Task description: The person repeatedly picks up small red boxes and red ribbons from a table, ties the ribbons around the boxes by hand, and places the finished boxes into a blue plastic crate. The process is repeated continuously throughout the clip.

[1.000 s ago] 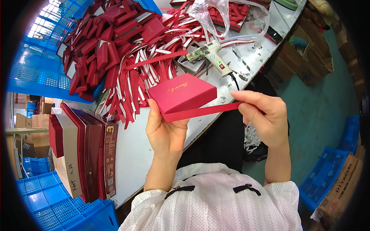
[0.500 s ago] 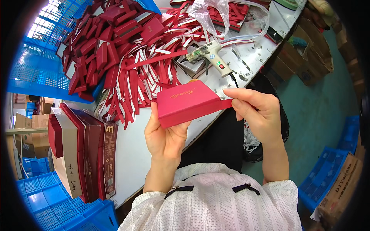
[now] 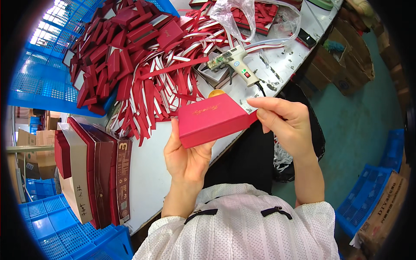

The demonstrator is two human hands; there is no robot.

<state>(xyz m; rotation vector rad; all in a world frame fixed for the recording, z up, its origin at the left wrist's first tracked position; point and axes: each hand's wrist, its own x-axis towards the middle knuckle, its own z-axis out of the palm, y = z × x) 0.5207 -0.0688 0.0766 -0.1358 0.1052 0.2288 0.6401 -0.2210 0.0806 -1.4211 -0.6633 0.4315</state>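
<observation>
My left hand (image 3: pixel 187 157) grips a red gift box (image 3: pixel 212 119) from below and at its left end, thumb up along the side. Gold script marks the box's top face, which tilts toward me. At the box's right end, my right hand (image 3: pixel 288 125) pinches a short red ribbon (image 3: pixel 255 116) between thumb and forefinger. Beyond the box, a cream glue gun (image 3: pixel 236 65) lies on the table with its red switch showing. Part of a round yellow thing (image 3: pixel 216 92) peeks out behind the box. Loose red and white ribbon strips (image 3: pixel 160 93) lie heaped to the left.
Small red boxes (image 3: pixel 117 52) pile up against a blue plastic crate (image 3: pixel 47 82) at the far left. Larger red boxes and cartons (image 3: pixel 97 173) stand at the table's left edge. A phone (image 3: pixel 307 38) lies by the far right edge. A black bag with white shreds (image 3: pixel 282 158) is beside the table.
The box has turned slightly and shows more of its front side. My right hand has shifted a little left, nearer the box's end. More of the yellow thing shows.
</observation>
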